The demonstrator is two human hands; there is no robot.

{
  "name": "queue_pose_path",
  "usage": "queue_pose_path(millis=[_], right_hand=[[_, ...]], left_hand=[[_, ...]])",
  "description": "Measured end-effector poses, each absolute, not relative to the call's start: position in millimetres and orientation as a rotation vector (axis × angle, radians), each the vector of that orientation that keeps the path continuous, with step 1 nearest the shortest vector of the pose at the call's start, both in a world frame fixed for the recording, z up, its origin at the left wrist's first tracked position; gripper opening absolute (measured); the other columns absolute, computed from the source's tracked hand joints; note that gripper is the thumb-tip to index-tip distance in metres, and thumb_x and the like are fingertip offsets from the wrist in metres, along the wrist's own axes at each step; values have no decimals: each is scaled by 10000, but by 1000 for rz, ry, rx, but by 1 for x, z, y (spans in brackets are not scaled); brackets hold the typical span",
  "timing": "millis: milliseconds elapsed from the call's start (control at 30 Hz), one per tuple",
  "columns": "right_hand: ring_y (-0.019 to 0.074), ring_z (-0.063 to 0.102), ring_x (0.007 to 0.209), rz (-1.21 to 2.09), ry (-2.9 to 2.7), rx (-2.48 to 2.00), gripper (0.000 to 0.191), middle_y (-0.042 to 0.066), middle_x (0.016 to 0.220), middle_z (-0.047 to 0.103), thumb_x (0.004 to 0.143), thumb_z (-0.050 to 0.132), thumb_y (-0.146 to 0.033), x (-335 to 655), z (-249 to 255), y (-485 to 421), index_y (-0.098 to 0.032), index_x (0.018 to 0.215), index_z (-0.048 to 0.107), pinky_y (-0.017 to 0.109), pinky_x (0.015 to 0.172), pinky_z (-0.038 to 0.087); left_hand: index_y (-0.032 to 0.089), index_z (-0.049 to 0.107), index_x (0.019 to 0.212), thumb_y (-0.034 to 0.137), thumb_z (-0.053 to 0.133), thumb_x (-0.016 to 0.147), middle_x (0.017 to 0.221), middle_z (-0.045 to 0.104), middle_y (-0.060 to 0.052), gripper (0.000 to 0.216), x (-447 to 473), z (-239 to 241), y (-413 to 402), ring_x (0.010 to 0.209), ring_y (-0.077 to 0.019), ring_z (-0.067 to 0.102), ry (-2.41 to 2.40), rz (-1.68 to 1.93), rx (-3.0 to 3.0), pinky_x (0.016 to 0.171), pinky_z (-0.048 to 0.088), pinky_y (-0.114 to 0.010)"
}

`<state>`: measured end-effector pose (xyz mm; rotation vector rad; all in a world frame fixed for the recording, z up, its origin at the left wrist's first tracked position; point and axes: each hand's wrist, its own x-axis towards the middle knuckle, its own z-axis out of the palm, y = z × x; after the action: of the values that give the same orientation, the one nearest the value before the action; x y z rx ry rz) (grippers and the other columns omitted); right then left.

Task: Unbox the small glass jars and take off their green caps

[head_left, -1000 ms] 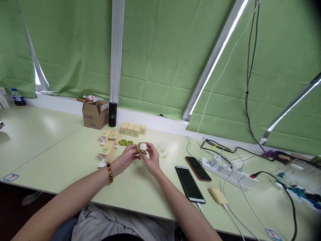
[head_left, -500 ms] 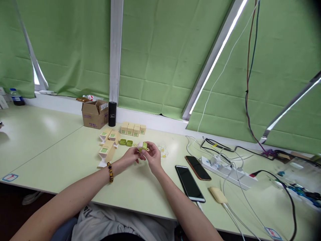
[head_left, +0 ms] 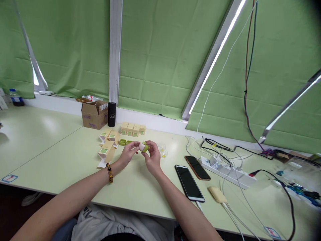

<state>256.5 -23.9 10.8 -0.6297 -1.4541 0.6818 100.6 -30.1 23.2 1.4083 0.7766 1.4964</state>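
Note:
A small rounded white case (head_left: 141,146) sits partly inside a lime-green cover (head_left: 145,148), held above the table between my hands. My right hand (head_left: 153,157) has its fingers closed around the green cover. From the other side my left hand (head_left: 128,154) pinches at the white end with thumb and fingertips. Just behind the left fingers lie open green cover pieces (head_left: 122,142), partly hidden by that hand. A clear plastic tray (head_left: 163,150) with small yellow bits lies beyond my right hand.
Opened small cartons (head_left: 106,152) lie left of my hands; several closed ones (head_left: 129,129) stand behind. A brown cardboard box (head_left: 94,115) and black cylinder (head_left: 112,114) stand at the back. Rightward are two phones (head_left: 190,183), a cream-coloured charger (head_left: 217,194) and a power strip (head_left: 228,172) with tangled cables.
The white and green piece has turned so its white end points more to the left. My left hand has shifted slightly left, and its fingers now meet the white end.

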Motion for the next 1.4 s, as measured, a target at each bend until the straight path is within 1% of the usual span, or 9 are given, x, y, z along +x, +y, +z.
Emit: queue_pose_path(millis=[167, 300, 467, 567, 667, 767, 1033, 1200, 1400], right_hand=[[245, 610, 1189, 518, -1518, -715, 360, 87, 1234, 618, 821, 653, -168, 257, 11, -27, -252, 1162, 575, 424, 1006, 536], [246, 621, 1119, 418, -1587, -760, 359, 90, 1225, 632, 842, 653, -179, 257, 10, -30, -247, 1181, 557, 408, 926, 534], [260, 627, 1145, 396, -1696, -745, 480, 112, 1338, 625, 899, 648, -195, 262, 13, -31, -263, 1362, 542, 440, 959, 541], [259, 642, 1118, 301, -1751, -729, 466, 129, 1382, 609, 955, 623, -229, 267, 13, -27, -272, 1414, 555, 430, 901, 572], [262, 640, 1143, 201, -1829, -704, 414, 127, 1331, 616, 986, 593, -223, 272, 11, -20, -282, 1395, 609, 405, 845, 598], [261, 639, 1146, 141, -1889, -695, 370, 113, 1247, 623, 999, 586, -217, 277, 10, -15, -296, 1355, 649, 403, 847, 612], [259, 664, 1037, -1, -2017, -781, 342, 138, 1240, 597, 1036, 525, -225, 282, 12, -16, -254, 1367, 601, 402, 797, 623], [247, 674, 952, -86, -2075, -815, 343, 144, 1223, 594, 1048, 489, -218, 281, 12, -17, -239, 1381, 570, 384, 741, 612], [256, 671, 962, -106, -2106, -831, 379, 148, 1234, 586, 1020, 559, -232, 280, 9, -17, -234, 1400, 545, 385, 739, 609]], left_hand=[[207, 677, 1208, 275, 841, 800, 1242, 691, -122, 445, 107, 21, -33, 1129, -245, 663, 843, 1511, 1548, 932, 539, -336], [212, 673, 1193, 217, 831, 800, 1253, 675, -115, 424, 108, 20, -33, 1149, -242, 657, 835, 1536, 1499, 962, 556, -352], [224, 681, 1231, 180, 779, 826, 1330, 642, -123, 418, 100, 22, -29, 1204, -265, 646, 883, 1575, 1557, 962, 569, -374], [232, 701, 1219, 210, 776, 837, 1325, 636, -115, 390, 96, 21, -25, 1187, -265, 650, 939, 1549, 1688, 955, 569, -384], [242, 705, 1243, 223, 753, 854, 1329, 644, -108, 392, 96, 17, -21, 1203, -267, 641, 943, 1499, 1804, 967, 568, -401], [240, 687, 1289, 207, 726, 860, 1341, 659, -109, 431, 96, 12, -19, 1232, -271, 640, 918, 1486, 1817, 1001, 570, -418], [177, 667, 1339, 201, 678, 852, 1401, 666, -149, 488, 92, 9, -16, 1278, -295, 657, 821, 1418, 1791, 1090, 559, -474], [140, 700, 1277, 292, 646, 916, 1339, 706, -175, 396, 92, 12, -15, 1235, -302, 689, 918, 1414, 1779, 1046, 592, -475], [164, 722, 1236, 256, 601, 934, 1251, 750, -143, 338, 96, 14, -20, 1134, -271, 734, 1002, 1449, 1844, 959, 631, -422]])
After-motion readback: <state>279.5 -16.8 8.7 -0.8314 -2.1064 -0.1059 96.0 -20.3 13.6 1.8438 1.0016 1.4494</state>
